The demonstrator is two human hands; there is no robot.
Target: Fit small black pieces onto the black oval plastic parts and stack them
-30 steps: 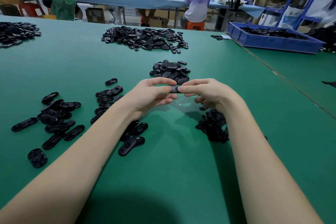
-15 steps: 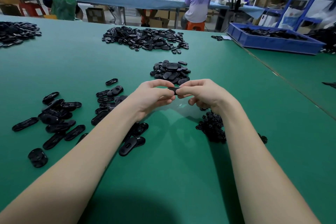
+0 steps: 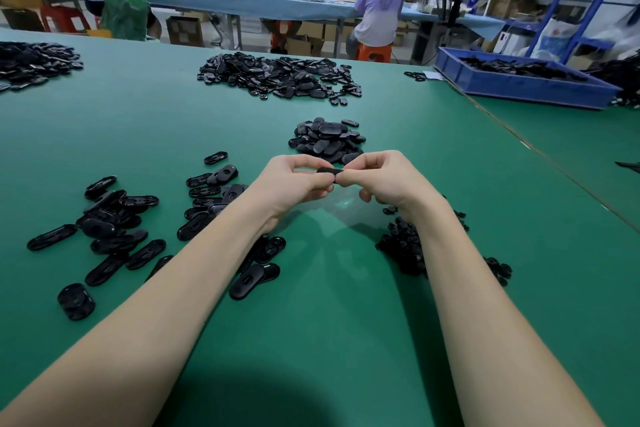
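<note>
My left hand (image 3: 294, 184) and my right hand (image 3: 384, 178) meet above the green table and both pinch one black oval plastic part (image 3: 327, 170) held edge-on between the fingertips. Whether a small piece sits in it is hidden by the fingers. Loose black oval parts (image 3: 114, 229) lie scattered to the left, some under my left forearm. A heap of small black pieces (image 3: 405, 246) lies under my right wrist. A pile of oval parts (image 3: 327, 140) sits just beyond my hands.
A larger pile of black parts (image 3: 280, 76) lies further back, another pile (image 3: 31, 62) at the far left. A blue bin (image 3: 519, 85) with black parts stands at the back right. People work at a blue table behind. A seam (image 3: 540, 152) runs along the table's right.
Both hands stayed joined on the oval part. The fingers of both hands have curled tighter around it, and the part has turned slightly between them.
</note>
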